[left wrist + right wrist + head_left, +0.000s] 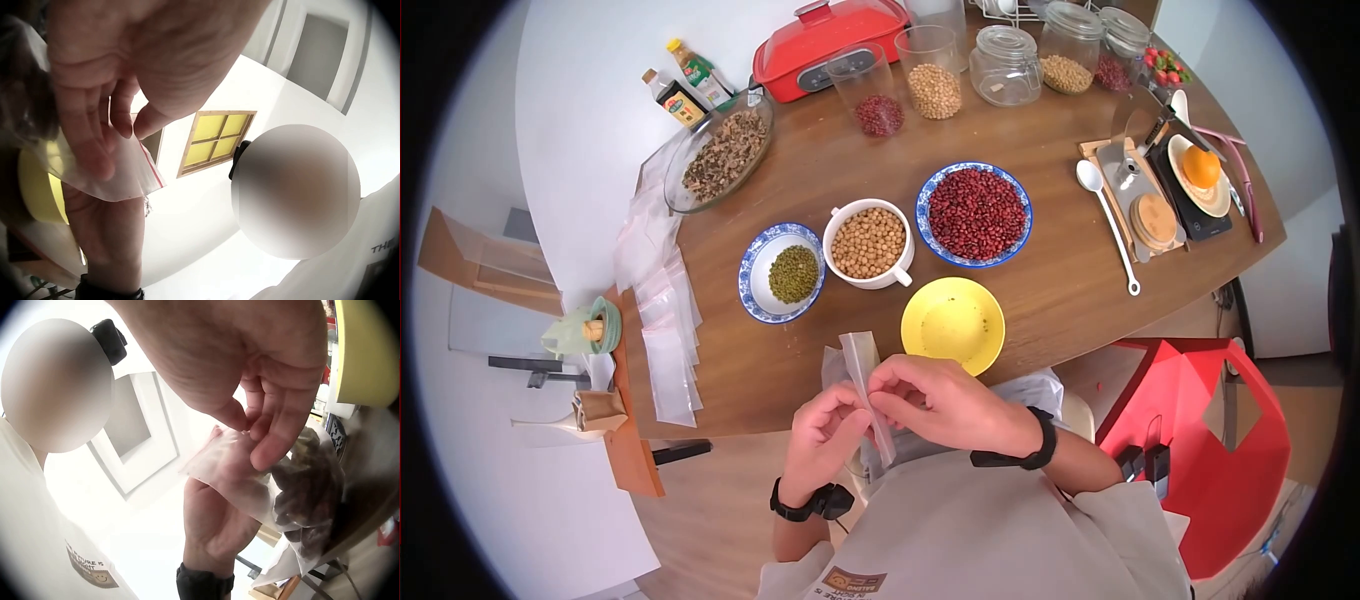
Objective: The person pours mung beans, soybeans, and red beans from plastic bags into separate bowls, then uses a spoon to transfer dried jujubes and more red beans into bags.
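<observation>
Both hands pinch the top of a clear zip-lock bag (862, 370) at the table's front edge. My left hand (825, 437) has thumb and fingers on its left side; my right hand (940, 400) pinches it from the right. A red line runs along the edge of the bag (128, 172) in the left wrist view. Dark brownish pieces (306, 494) show through its lower part in the right wrist view. Just beyond the right hand stands a yellow bowl (953, 320) with a few small specks inside.
Behind are a bowl of green beans (793, 274), a white two-handled bowl of chickpeas (868, 243) and a bowl of red beans (975, 215). Flat bags (668, 350) line the left edge. A white spoon (1112, 225) lies right; a glass dish (722, 150) sits back left.
</observation>
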### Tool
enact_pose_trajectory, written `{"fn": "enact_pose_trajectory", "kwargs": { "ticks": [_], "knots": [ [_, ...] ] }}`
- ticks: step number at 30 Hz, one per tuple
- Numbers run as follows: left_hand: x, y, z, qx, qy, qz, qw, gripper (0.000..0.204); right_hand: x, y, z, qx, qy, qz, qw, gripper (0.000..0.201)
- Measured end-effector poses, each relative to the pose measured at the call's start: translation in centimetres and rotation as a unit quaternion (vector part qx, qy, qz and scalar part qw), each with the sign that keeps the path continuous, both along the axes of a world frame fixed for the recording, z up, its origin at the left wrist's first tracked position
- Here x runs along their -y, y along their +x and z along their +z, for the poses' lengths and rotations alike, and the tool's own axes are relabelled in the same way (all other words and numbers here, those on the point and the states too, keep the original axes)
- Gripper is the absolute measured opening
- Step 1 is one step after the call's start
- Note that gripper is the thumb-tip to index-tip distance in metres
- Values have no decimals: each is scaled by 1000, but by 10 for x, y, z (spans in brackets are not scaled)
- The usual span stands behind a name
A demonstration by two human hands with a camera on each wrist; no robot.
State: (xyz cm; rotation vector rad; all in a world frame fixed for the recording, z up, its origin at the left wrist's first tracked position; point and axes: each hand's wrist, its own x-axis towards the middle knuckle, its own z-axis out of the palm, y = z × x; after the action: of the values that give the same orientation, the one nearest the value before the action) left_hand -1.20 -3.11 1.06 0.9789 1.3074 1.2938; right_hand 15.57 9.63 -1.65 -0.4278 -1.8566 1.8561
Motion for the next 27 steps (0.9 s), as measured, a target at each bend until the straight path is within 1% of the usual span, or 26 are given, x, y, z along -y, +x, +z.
{"fn": "enact_pose_trajectory", "kwargs": {
  "ticks": [2,3,5,6,8,9,12,14,16,21,23,27],
  "knots": [
    [-2,0,6,-27,-11,-8,1000,8,1,-1,0,-8,3,-2,1000,14],
    [-3,0,6,-29,-13,0,1000,8,2,-1,0,-10,1,6,1000,14],
    [-2,-2,7,-10,-51,-15,999,10,4,-1,-1,-19,-4,-15,1000,14],
    [-2,-2,7,-14,-56,-3,998,10,2,0,-2,-17,-1,-9,1000,15],
    [-6,-1,6,12,-37,-29,999,6,3,0,-4,-20,-23,2,1000,15],
    [-7,-1,5,9,-40,-23,999,6,3,0,-5,-18,-41,1,999,15],
    [-7,-1,4,16,-26,-31,999,4,3,1,0,-13,-50,12,999,14],
    [-7,-2,4,23,-41,-28,998,3,2,1,0,-11,-55,16,998,13],
    [-7,-2,3,26,-40,-22,999,3,1,0,-1,-18,-84,28,996,13],
    [-6,-2,-1,34,-28,-8,999,4,-1,1,-2,-15,-87,40,995,12],
    [-7,-3,1,23,-42,-18,999,6,-1,0,-2,-12,-95,41,995,12],
    [-7,-5,2,9,-33,-17,999,8,-1,-1,-2,-18,-75,37,996,11]
  ]
}}
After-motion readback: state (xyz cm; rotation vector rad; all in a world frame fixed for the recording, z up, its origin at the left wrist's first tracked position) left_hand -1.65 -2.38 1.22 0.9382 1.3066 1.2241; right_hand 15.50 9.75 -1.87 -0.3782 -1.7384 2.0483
